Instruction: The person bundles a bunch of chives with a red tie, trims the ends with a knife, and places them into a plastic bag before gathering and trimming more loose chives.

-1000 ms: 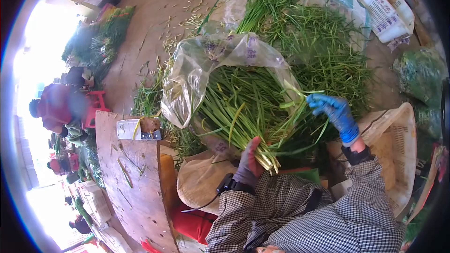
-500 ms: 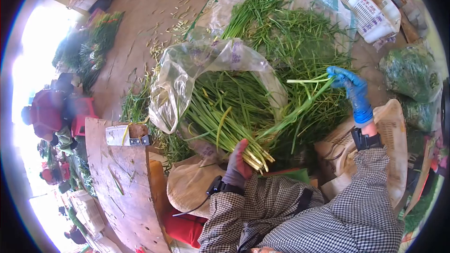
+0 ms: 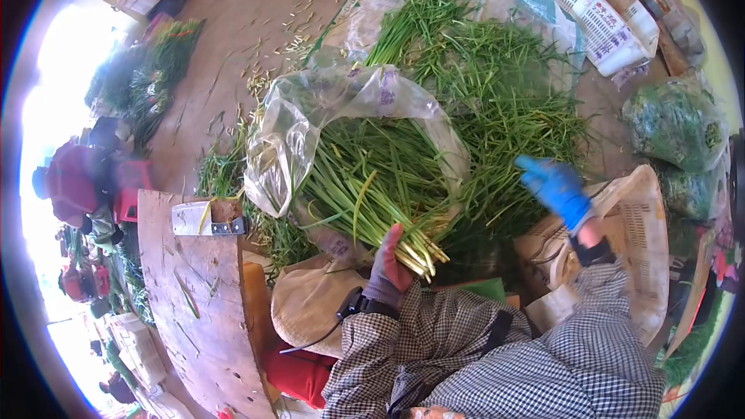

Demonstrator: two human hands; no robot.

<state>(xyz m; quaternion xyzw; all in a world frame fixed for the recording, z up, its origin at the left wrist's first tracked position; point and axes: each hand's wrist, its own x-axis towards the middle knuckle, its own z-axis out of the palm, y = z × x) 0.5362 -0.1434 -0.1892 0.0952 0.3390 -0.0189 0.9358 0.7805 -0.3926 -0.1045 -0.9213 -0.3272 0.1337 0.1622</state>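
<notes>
Gripping a bunch of green stalks (image 3: 365, 178) by its pale cut ends: left hand (image 3: 388, 260), in a grey and red glove, closed around the butt of the bunch. The stalks fan away from this hand, forward and slightly to its left. Their leafy tips lie under a clear plastic bag (image 3: 303, 120) that arches over the far end.

Right hand (image 3: 552, 182), in a blue glove: motion-blurred, fingers spread. Reads as open and empty, as far as the blur allows. It hangs to the right of the bunch, apart from it, over the near edge of a loose heap of greens (image 3: 504, 85) spread beyond it. A pale mesh basket (image 3: 652, 217) sits just to its right.

To the left of the left hand: a wooden table (image 3: 194, 302), with a flat blade (image 3: 190, 221) at its far end. Well beyond that, a person in red (image 3: 66, 186), not involved.

Judgement on handling: the grip belongs low on the white ends, as it is, so the butts stay level. A few stalks at the hand's right side splay out of line. The free hand would do best to gather stalks from the heap by their bases and lay them parallel, butts matched. Squeezing too hard would likely bruise the stems.
</notes>
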